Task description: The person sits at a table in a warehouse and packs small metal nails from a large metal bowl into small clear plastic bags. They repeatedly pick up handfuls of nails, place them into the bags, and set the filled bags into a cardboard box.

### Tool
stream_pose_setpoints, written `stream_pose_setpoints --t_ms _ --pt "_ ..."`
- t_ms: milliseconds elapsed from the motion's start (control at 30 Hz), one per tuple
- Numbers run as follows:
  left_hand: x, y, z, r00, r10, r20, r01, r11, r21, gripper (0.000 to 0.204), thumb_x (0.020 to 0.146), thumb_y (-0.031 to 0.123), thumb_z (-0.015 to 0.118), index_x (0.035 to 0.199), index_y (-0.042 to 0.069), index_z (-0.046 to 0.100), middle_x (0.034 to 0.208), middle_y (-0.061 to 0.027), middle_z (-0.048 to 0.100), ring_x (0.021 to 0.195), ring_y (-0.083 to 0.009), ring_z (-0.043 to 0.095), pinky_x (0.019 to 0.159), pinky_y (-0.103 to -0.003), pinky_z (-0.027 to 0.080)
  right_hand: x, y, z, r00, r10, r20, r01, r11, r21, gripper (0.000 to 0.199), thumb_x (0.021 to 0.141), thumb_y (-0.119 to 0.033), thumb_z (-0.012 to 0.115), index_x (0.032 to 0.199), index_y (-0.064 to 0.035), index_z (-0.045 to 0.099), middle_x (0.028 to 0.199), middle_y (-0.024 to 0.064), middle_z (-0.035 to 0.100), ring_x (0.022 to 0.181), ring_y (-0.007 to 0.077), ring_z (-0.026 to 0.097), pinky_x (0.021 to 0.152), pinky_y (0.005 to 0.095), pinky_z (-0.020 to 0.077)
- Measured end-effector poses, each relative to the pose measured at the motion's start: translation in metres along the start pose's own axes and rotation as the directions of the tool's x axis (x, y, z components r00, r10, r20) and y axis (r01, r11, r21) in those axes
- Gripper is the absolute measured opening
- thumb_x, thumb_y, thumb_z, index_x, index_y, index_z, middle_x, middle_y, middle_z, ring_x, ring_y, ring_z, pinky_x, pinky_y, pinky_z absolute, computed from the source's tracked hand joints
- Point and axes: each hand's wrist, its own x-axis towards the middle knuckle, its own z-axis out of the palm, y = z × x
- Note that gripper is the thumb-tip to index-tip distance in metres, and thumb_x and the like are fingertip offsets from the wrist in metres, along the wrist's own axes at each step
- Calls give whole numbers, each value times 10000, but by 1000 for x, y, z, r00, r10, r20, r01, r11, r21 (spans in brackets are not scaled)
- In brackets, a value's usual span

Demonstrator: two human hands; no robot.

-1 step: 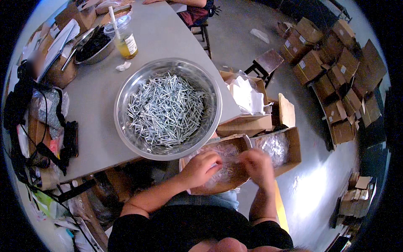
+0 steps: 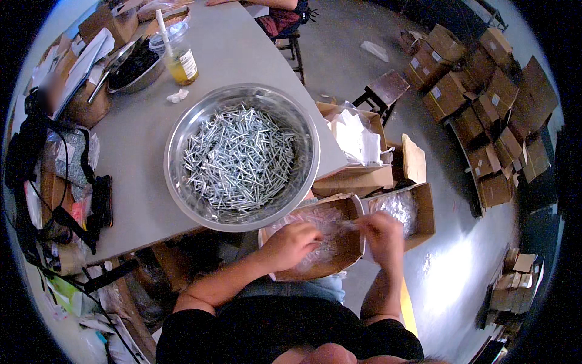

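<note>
My left hand (image 2: 296,245) is over an open cardboard box (image 2: 353,258) at my lap, its fingers curled closed. What they hold, if anything, is too small to make out. Inside the box lie many clear plastic bags (image 2: 327,233). My right hand (image 2: 383,236) is closed at the box's right edge, somewhat blurred. A bit of clear plastic, seemingly a small bag (image 2: 350,225), sticks out from its fingertips toward the left. Just beyond my hands, a big steel bowl (image 2: 182,200) full of silvery screws (image 2: 239,161) rests on the corner of the grey table (image 2: 136,200).
A second cardboard box (image 2: 427,212) with shiny clear packets stands on the right. Behind it is a box of white papers (image 2: 357,142). A drink cup (image 2: 182,65) and dark-filled basin (image 2: 136,73) sit farther back. A person (image 2: 282,15) sits across the table; cartons (image 2: 479,103) are piled right.
My right hand has shifted slightly right, away from the left hand, with the clear plastic at its fingertips. My left hand has barely moved.
</note>
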Motion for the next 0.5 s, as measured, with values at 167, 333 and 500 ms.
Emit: stream_pose_setpoints --t_ms 167,333,500 --pt "-20 -25 37 968 83 236 -155 940 303 191 813 149 615 948 18 585 1025 -139 565 990 -312 553 849 -398 496 -2 25 -35 942 181 -281 -226 964 -137 159 759 -76 744 904 -40 689 831 117 652 655 245 646 586 335 515" --pt "-13 -16 51 991 -135 18 108 861 496 194 789 191 606 889 29 570 1001 -132 538 963 -314 539 835 -399 503 10 4 -28 967 98 -236 -117 991 -67 187 758 -87 751 925 -39 683 857 109 645 688 249 649 609 338 524" --pt "-19 -27 56 989 -143 36 111 881 461 153 798 205 622 819 57 587 963 -123 549 930 -308 555 806 -426 506 41 -39 -8 966 -191 -174 182 981 -66 257 690 -19 777 926 -14 675 891 109 637 792 251 638 696 334 515"
